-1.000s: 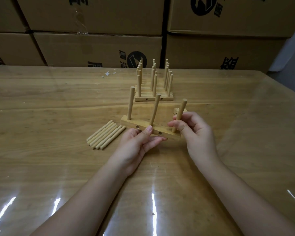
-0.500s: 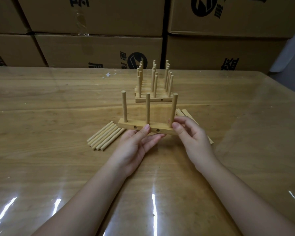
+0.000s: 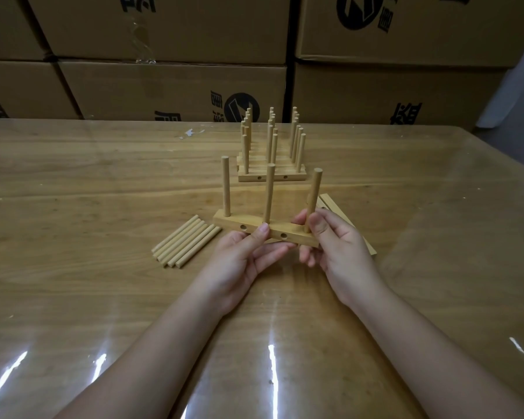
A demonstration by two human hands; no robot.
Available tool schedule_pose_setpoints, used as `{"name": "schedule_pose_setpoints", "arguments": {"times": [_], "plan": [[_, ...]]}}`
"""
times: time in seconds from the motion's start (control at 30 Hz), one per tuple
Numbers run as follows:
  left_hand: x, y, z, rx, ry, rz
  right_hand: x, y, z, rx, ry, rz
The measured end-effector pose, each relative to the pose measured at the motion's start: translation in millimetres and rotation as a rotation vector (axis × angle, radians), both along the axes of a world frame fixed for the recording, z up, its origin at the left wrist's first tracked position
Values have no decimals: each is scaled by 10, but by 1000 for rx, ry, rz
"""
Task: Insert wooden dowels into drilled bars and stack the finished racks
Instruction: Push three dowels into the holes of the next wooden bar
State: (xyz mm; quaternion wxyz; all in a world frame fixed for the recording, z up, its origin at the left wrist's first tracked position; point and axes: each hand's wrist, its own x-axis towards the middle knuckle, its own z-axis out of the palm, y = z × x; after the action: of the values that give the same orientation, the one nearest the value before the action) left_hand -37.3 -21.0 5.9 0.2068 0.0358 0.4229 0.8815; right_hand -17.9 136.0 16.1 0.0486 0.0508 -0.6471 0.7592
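A drilled wooden bar [image 3: 294, 235] with three upright dowels is held just above the table. My left hand [image 3: 245, 261] grips the bar's middle, thumb on its front face, fingers under it. My right hand [image 3: 336, 243] pinches the base of the rightmost dowel [image 3: 313, 195] where it enters the bar. Several loose dowels [image 3: 185, 244] lie side by side to the left. Behind, a row of finished racks [image 3: 271, 164] stands on the table. Plain bars [image 3: 333, 204] lie partly hidden behind my right hand.
The wooden table [image 3: 103, 182] is covered with a glossy clear sheet. Stacked cardboard boxes [image 3: 170, 86] form a wall along its far edge. A scrap of white tape [image 3: 191, 133] lies near the back.
The rightmost dowel went from tilted to upright in the bar. The bar has shifted slightly and my right hand now holds the dowel low at its base.
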Motion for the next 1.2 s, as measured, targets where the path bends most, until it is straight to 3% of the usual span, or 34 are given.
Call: {"name": "schedule_pose_setpoints", "arguments": {"times": [0.5,0.77,1.2], "plan": [[-2,-5,-11,38,-13,24,7,-22,5,33,60,8],[-1,-4,-3,36,-28,30,-26,63,-33,64,-66,118],[-3,-5,-5,44,-25,45,-28,53,-65,82,21,80]]}}
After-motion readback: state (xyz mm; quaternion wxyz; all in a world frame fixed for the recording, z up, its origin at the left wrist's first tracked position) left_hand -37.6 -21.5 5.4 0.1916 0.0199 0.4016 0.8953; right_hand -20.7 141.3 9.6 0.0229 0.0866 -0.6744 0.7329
